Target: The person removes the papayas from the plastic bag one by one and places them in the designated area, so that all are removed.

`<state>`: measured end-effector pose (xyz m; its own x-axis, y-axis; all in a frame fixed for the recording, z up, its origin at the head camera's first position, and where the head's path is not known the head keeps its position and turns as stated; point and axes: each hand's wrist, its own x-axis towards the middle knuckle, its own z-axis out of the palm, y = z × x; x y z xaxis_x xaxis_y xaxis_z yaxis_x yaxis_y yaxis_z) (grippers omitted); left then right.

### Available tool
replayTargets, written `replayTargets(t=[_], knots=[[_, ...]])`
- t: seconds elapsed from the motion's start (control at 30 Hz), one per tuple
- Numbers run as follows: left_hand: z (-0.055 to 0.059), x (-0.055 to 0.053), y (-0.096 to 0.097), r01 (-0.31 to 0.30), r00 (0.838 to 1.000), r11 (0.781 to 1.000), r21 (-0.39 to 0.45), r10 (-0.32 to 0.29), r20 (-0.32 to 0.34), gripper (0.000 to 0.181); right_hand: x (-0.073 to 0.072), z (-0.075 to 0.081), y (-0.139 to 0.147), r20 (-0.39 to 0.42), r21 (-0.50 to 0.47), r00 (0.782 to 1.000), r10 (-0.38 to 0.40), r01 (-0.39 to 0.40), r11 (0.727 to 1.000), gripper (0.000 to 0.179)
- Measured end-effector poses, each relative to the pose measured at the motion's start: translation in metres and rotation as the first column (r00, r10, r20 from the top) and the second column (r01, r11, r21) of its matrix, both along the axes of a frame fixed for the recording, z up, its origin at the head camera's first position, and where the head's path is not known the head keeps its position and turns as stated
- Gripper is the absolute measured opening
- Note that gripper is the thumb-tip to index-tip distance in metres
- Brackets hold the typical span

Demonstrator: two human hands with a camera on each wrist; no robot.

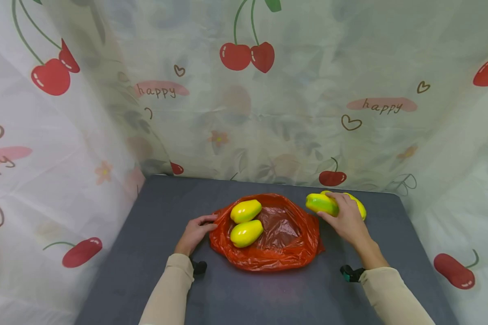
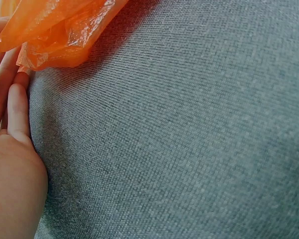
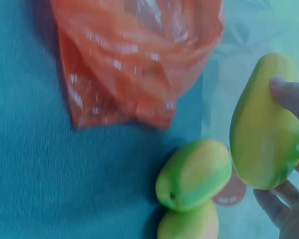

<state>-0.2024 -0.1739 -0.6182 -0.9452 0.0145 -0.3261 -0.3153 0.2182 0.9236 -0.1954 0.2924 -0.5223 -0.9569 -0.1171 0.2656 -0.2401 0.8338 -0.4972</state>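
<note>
Remotely, I'm gripping 1 yellow-green fruit (image 1: 321,204) with the right hand (image 1: 349,220); the left hand (image 1: 193,233) is pinching the red plastic bag (image 1: 264,264), 2 yellow fruits (image 1: 246,233) lying inside.

Soft, even light fills my head view, with small white glints on the yellow fruits (image 1: 246,233) and crinkled shine on the red plastic bag (image 1: 264,262). From my left wrist, the bench (image 2: 179,124) looks grey and dimmer, with dark shadow under the bag and beside my left hand (image 2: 15,174). My right wrist view is hazy, bluish and slightly blurred, paling to a washed-out glow at the upper right.
</note>
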Motion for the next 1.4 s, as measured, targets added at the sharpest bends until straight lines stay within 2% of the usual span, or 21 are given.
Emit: replayTargets(t=[0.4, 0.57, 0.87, 0.97, 1.1, 1.4], knots=[[0.001, 0.001, -0.002, -0.014, 1.000, 1.000, 0.007, 0.013, 0.016, 0.032, 0.005, 0.004, 0.037, 0.007, 0.019, 0.993, -0.117, 0.117, 0.993, 0.061], [0.001, 0.001, -0.001, -0.001, 1.000, 1.000, 0.000, 0.001, 0.023, 0.032, 0.005, 0.003, 0.054, 0.024, 0.041, 0.986, -0.166, 0.165, 0.985, 0.063], [0.001, 0.002, -0.001, -0.001, 1.000, 1.000, 0.003, 0.001, 0.024, 0.032, -0.005, 0.009, 0.081, 0.057, 0.049, 0.968, -0.245, 0.242, 0.969, 0.064], [0.001, 0.002, -0.001, 0.002, 1.000, 1.000, 0.005, -0.002, 0.023, 0.033, -0.007, 0.009, 0.088, 0.062, 0.041, 0.954, -0.293, 0.291, 0.956, 0.063], [0.002, 0.002, -0.001, 0.007, 1.000, 1.000, 0.009, -0.007, 0.011, 0.034, -0.009, 0.005, 0.098, 0.075, 0.050, 0.925, -0.372, 0.369, 0.928, 0.063], [0.003, 0.000, -0.001, 0.010, 1.000, 1.000, 0.004, -0.010, 0.019, 0.034, -0.005, -0.007, 0.116, 0.219, 0.037, 0.840, -0.497, 0.502, 0.864, 0.073]])
